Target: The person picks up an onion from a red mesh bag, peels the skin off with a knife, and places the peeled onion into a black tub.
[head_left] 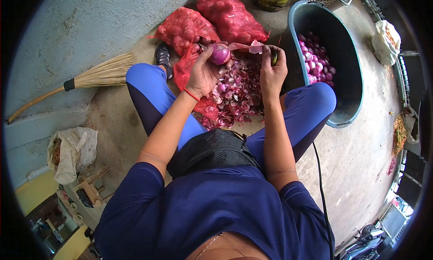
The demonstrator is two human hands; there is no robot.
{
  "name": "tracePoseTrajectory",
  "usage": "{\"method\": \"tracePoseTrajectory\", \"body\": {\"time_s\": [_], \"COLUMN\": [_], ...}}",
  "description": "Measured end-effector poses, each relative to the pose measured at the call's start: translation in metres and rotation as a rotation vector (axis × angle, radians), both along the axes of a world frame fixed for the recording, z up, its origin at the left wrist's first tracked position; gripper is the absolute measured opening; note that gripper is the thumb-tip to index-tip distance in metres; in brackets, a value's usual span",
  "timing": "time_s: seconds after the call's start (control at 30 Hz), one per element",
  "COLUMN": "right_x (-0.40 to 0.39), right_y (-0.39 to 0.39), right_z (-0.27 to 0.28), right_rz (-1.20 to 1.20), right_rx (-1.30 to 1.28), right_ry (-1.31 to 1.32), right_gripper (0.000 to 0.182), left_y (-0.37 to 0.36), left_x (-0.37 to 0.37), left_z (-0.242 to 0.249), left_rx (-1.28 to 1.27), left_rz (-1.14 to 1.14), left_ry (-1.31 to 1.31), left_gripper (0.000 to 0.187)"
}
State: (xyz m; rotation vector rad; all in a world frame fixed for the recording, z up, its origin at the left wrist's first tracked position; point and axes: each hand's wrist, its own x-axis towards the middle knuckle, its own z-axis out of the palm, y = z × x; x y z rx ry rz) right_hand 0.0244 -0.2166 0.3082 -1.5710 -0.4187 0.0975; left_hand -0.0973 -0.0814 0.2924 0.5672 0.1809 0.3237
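My left hand [202,77], with a red band at the wrist, is closed around a purple-red onion [220,54]. A strip of onion skin [255,47] stretches from the onion across to my right hand [274,75], whose thumb and fingers pinch its end. Within the same grip is a slim, partly hidden tool that looks like a small knife [274,58], with a yellow-green part showing. Below both hands lies a heap of onion peelings [237,95] on the floor, between my bent legs.
Two red mesh sacks of onions [185,30] lie ahead. To the right stands a dark tub [347,93] holding peeled onions [318,64]. At left are a broom [99,73] against the wall and a white sack [74,154]. A black cable [319,174] hangs by my right side.
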Motion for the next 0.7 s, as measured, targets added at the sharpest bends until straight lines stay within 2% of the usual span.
{"method": "tracePoseTrajectory", "body": {"time_s": [0.07, 0.13, 0.23, 0.27, 0.33, 0.4, 0.47, 0.7], "right_x": [0.001, 0.0, -0.001, -0.006, -0.027, -0.038, -0.045, -0.051], "right_y": [-0.001, -0.002, 0.001, 0.001, 0.003, 0.004, 0.012, 0.014], "right_z": [-0.001, -0.005, -0.013, -0.014, 0.003, 0.003, -0.017, -0.008], "right_rz": [0.002, 0.003, 0.042, 0.127, 0.266, 0.418, 0.421, 0.396], "right_rx": [-0.039, -0.079, -0.234, -0.248, -0.24, -0.309, -0.206, -0.213], "right_ry": [-0.003, -0.005, -0.146, -0.076, 0.103, 0.114, -0.156, -0.2], "right_gripper": [0.016, 0.019, 0.043, 0.057, 0.054, 0.049, 0.05, 0.05], "left_y": [0.003, -0.001, 0.004, 0.007, 0.006, 0.007, 0.01, 0.009], "left_x": [-0.001, 0.003, 0.002, 0.002, 0.006, 0.006, 0.004, -0.001], "left_z": [0.003, 0.002, -0.008, -0.012, -0.008, -0.01, -0.018, -0.018], "left_rx": [-0.032, -0.002, -0.06, -0.096, -0.075, -0.074, -0.091, -0.116], "left_rz": [-0.032, 0.099, 0.194, 0.207, 0.246, 0.261, 0.249, 0.106], "left_ry": [-0.059, 0.03, 0.092, 0.1, 0.103, 0.102, 0.096, 0.079], "left_gripper": [0.041, 0.041, 0.041, 0.041, 0.039, 0.038, 0.039, 0.057]}}
